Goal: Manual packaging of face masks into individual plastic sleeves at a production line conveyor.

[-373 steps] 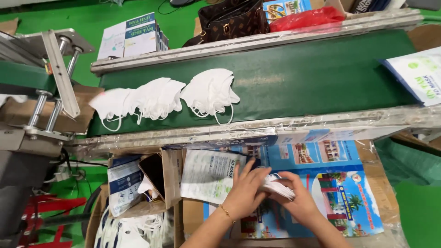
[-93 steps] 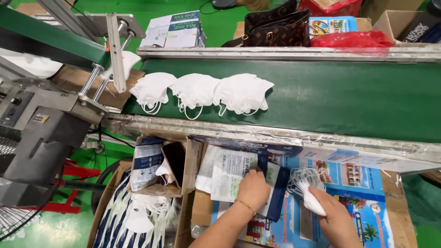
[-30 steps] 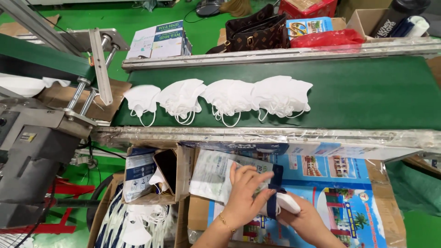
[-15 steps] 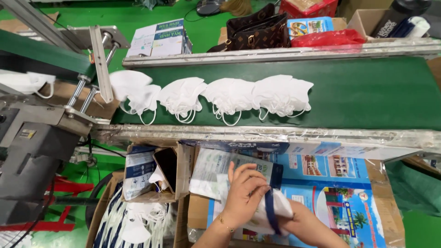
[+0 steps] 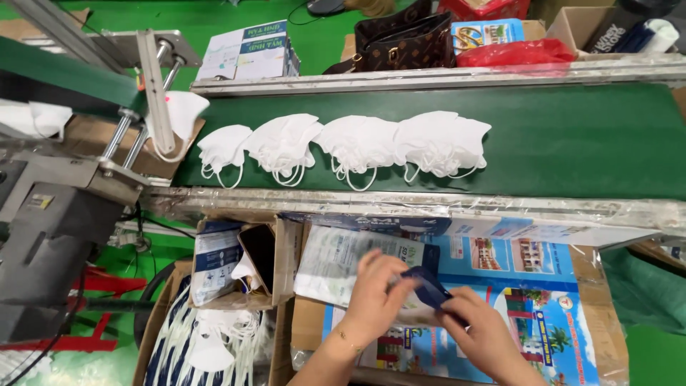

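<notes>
A: Below the belt's point(image 5: 572, 154) near rail point(image 5: 400, 204), what lies on the bench point(image 5: 593, 286)?

B: A printed blue sheet covers the bench from the rail down to the picture's lower edge. The pouch point(image 5: 421, 289), dark blue and flat, lies over it near the middle, just right of a pale stack of packets point(image 5: 336, 257). The sheet shows bare to the right of the hands, as far as its cardboard edge.

A: And to the left?

B: A small open carton point(image 5: 236, 264) stands just beside the stack, a dark phone point(image 5: 259, 249) leaning inside it. Below it a bin of masks point(image 5: 207, 343) reaches the lower edge. A grey machine point(image 5: 50, 236) closes off the far left.

A: How are the hands posed?

B: Both enter from the bottom edge, forearms slanting up toward each other. The left hand point(image 5: 375, 293) lies palm down, fingers bent over the pouch's left end. The right hand point(image 5: 475, 325) meets it from the right, fingers closed on the pouch's other end. Each is clamped on the pouch; the two nearly touch.

A: What rides on the belt?

B: Four white masks point(image 5: 357, 143) in an overlapping row left of centre, loops hanging toward the near rail. The belt's right half shows plain green. Beyond the far rail stand a brown bag point(image 5: 400, 43) and boxes point(image 5: 246, 53).
</notes>
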